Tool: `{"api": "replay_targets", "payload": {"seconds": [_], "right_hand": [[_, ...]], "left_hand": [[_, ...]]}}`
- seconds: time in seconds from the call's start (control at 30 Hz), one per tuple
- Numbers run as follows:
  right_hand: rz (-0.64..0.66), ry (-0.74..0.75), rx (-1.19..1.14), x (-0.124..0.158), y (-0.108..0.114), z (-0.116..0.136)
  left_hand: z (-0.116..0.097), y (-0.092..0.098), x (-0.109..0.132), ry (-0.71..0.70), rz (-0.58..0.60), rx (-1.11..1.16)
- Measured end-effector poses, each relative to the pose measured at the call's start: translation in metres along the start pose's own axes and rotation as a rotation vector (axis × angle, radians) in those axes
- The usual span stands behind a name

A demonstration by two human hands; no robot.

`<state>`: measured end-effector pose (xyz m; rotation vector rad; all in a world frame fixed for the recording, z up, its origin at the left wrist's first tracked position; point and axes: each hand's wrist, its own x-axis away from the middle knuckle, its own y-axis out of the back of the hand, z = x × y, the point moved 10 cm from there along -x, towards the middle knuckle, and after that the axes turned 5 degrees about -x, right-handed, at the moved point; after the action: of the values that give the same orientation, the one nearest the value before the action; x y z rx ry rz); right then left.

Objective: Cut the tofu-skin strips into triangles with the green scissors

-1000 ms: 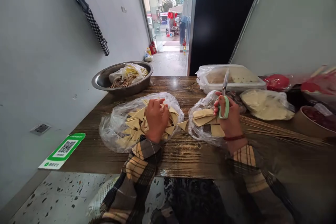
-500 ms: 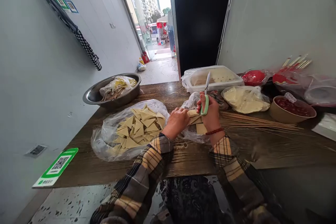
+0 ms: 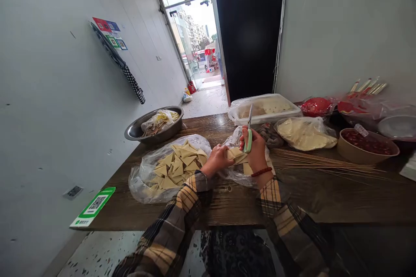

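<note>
Upright in my right hand (image 3: pixel 258 152) is a pair of scissors (image 3: pixel 248 140) with green handles, its blades pointing up and away. My left hand (image 3: pixel 217 161) pinches the edge of a pale tofu sheet (image 3: pixel 234 154); its fingertips are partly hidden. More flat tofu pieces lie under and beside the right wrist on a clear plastic bag (image 3: pixel 238 176). To the left of my left hand, a heap of triangular tofu pieces (image 3: pixel 177 164) rests on another spread plastic bag (image 3: pixel 140 181).
Far left stands a metal basin (image 3: pixel 132 132) holding bagged skewers. Behind my hands is a white tray (image 3: pixel 264 117). To the right are a bag of pale sheets (image 3: pixel 305 134), loose bamboo sticks (image 3: pixel 312 159) and a tub of red sauce (image 3: pixel 365 151). A green QR card (image 3: pixel 94 207) lies at the table's left corner.
The camera view has shifted, so the room appears lower and further right. My left hand has turned slightly around the tofu sheet edge. The scissors stay in my right hand, blades up.
</note>
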<state>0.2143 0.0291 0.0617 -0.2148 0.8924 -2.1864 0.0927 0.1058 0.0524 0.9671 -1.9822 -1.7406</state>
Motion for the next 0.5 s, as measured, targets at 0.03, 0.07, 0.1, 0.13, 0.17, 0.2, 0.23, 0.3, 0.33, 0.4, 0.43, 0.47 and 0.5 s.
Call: {"api": "replay_targets", "payload": {"seconds": [0.03, 0.07, 0.1, 0.13, 0.17, 0.2, 0.23, 0.3, 0.33, 0.4, 0.43, 0.47, 0.5], "right_hand": [[0.011, -0.002, 0.003, 0.001, -0.001, 0.000], [0.023, -0.006, 0.008, 0.003, -0.003, 0.001], [0.039, -0.012, 0.015, 0.004, -0.005, 0.001], [0.062, -0.022, 0.025, 0.007, -0.008, 0.000], [0.094, -0.037, 0.037, 0.010, -0.011, -0.001], [0.136, -0.057, 0.051, 0.014, -0.016, -0.002], [0.186, -0.083, 0.068, 0.018, -0.023, -0.004], [0.305, -0.148, 0.109, 0.029, -0.036, -0.012], [0.363, -0.185, 0.128, 0.035, -0.043, -0.017], [0.482, -0.251, 0.195, 0.047, -0.054, -0.028], [0.546, -0.272, 0.251, 0.054, -0.059, -0.034], [0.610, -0.283, 0.316, 0.060, -0.063, -0.039], [0.673, -0.287, 0.386, 0.066, -0.067, -0.043]], "left_hand": [[0.004, 0.008, 0.004, 0.025, -0.031, 0.053], [0.010, 0.017, 0.010, 0.062, -0.066, 0.149], [0.019, 0.025, 0.016, 0.107, -0.100, 0.290], [0.030, 0.032, 0.023, 0.161, -0.126, 0.472], [0.041, 0.037, 0.031, 0.213, -0.141, 0.670], [0.051, 0.041, 0.038, 0.254, -0.144, 0.856], [0.061, 0.045, 0.046, 0.284, -0.146, 1.004], [0.080, 0.054, 0.060, 0.317, -0.174, 1.227], [0.089, 0.059, 0.066, 0.326, -0.198, 1.310], [0.107, 0.068, 0.078, 0.341, -0.257, 1.433], [0.115, 0.071, 0.083, 0.351, -0.290, 1.474], [0.122, 0.074, 0.088, 0.358, -0.321, 1.503], [0.128, 0.076, 0.092, 0.365, -0.345, 1.523]]}}
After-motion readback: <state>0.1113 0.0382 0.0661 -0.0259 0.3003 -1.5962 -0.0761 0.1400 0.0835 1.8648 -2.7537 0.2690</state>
